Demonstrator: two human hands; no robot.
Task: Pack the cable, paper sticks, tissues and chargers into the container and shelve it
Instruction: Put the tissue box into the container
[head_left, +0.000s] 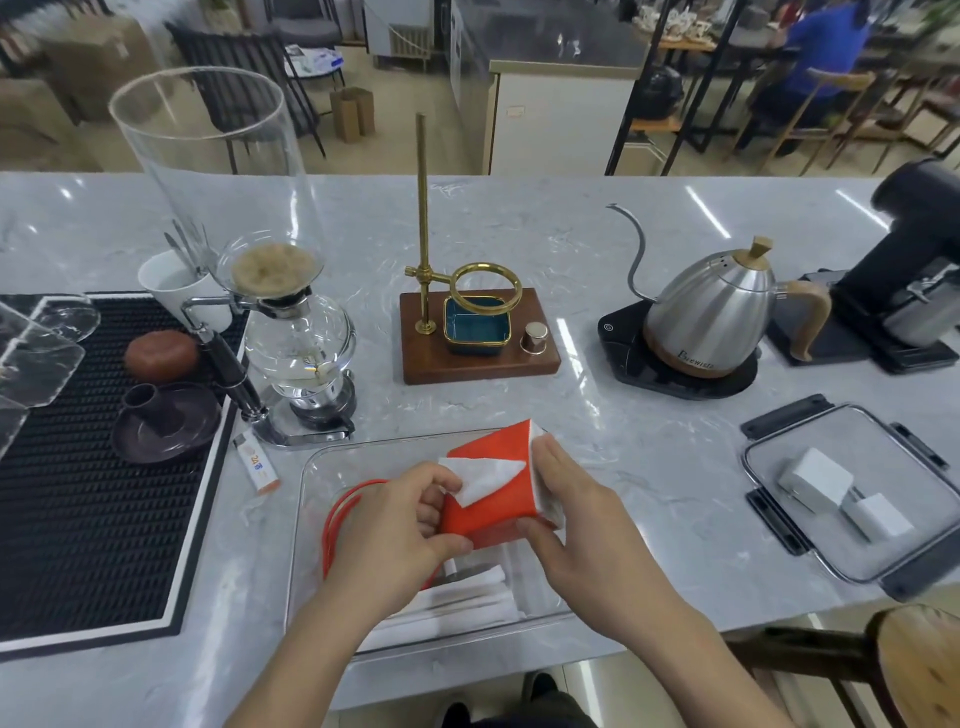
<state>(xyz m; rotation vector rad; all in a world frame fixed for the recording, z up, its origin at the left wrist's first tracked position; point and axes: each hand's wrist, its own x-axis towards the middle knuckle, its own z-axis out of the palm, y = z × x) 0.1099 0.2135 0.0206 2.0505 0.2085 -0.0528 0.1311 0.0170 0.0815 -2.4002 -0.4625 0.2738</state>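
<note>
A clear plastic container (311, 467) stands at the counter's front edge. Both hands hold a red tissue pack (498, 499) over it, a white tissue poking from its top. My left hand (400, 525) grips the pack's left end. My right hand (566, 514) grips its right end. An orange-red cable (332, 525) lies coiled in the container's left part. White paper sticks (467, 603) lie along its near side. Two white chargers (815, 480) rest on the container's lid (883, 571), which lies flat at the right.
A siphon coffee maker (296, 332) and black bar mat (93, 467) stand to the left. A small sachet (257, 465) lies beside the container. Behind are a brass dripper stand (478, 332), a gooseneck kettle (711, 312) and a black grinder (904, 270). A wooden chair (914, 670) is at lower right.
</note>
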